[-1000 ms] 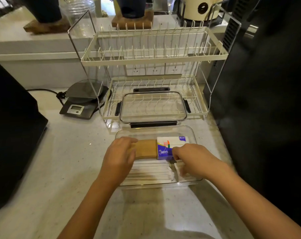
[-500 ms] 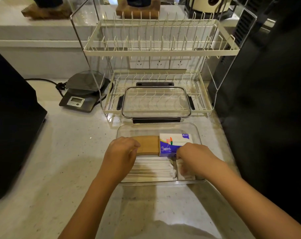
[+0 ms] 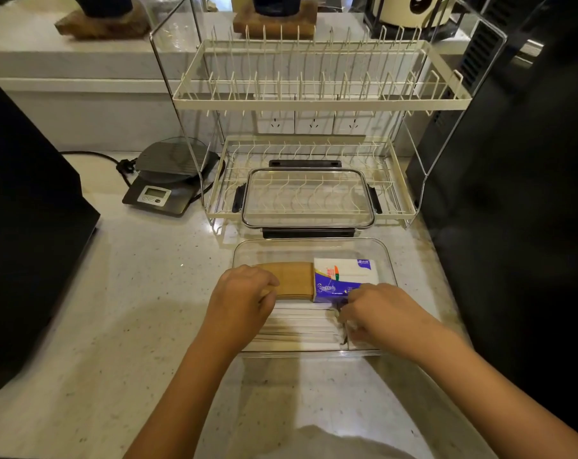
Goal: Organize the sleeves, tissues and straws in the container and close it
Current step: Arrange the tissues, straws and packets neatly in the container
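View from above the speckled pale surface, as seen by a bystander. A clear rectangular container stood open on the surface, directly in front of a two-tier wire dish rack; its clear lid, with dark latches at the sides, lay flat on the lower tier of the rack, apart from the container. Inside the container, brown cardboard sleeves lay along the far half, touching a white and purple pack of tissues on their right; paper-wrapped straws lay side by side along the near half. The left hand rested with fingers curled over the left end of the sleeves and straws; whether it pinched anything could not be told. The right hand was curled over the right ends of the straws, just below the tissues, with fingertips drawn together as if nipping the paper wrappers, though the grip itself was hidden. A digital kitchen scale sat to the left of the rack, with a dark cable behind it; a large black appliance stood at the far left edge; another dark appliance stood at the right.
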